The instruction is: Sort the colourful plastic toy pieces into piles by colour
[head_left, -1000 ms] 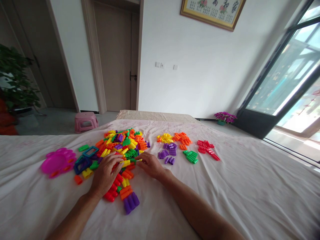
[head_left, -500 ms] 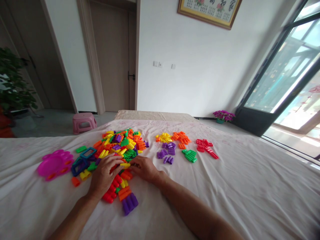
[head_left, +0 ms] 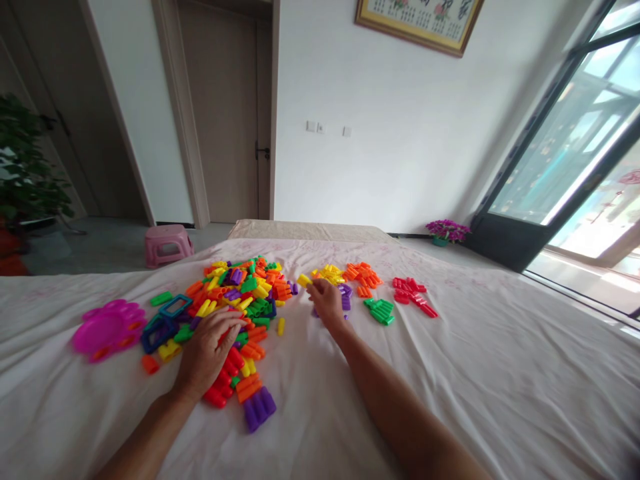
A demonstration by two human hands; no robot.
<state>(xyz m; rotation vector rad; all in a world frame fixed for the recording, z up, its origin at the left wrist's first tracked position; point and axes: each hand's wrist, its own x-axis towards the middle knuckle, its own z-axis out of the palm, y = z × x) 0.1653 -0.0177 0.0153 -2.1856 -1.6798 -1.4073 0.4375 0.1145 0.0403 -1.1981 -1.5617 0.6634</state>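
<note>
My right hand [head_left: 328, 301] pinches a yellow plastic building block [head_left: 305, 281] just left of the small yellow pile [head_left: 330, 274]. Under that hand, purple blocks [head_left: 346, 293] are partly covered. My left hand [head_left: 213, 343] rests on the near side of the big mixed heap of blocks [head_left: 250, 283], fingers stretched out and holding nothing I can see. Red blocks [head_left: 216, 396] lie beside its wrist, and a purple three-tube block [head_left: 261, 409] is nearest to me. A single yellow block [head_left: 281, 326] lies just right of the heap.
Orange blocks [head_left: 363, 275], green blocks [head_left: 381, 311] and red blocks [head_left: 413, 291] lie in separate groups on the right of the white cloth [head_left: 480, 387]. A magenta plate [head_left: 107, 327] and dark blue square frames [head_left: 159, 333] are at the left. A pink stool [head_left: 169, 245] stands beyond.
My right hand has moved from the heap to the right and away from me, carrying a yellow block. A single yellow block now shows beside the heap. My left hand has barely moved.
</note>
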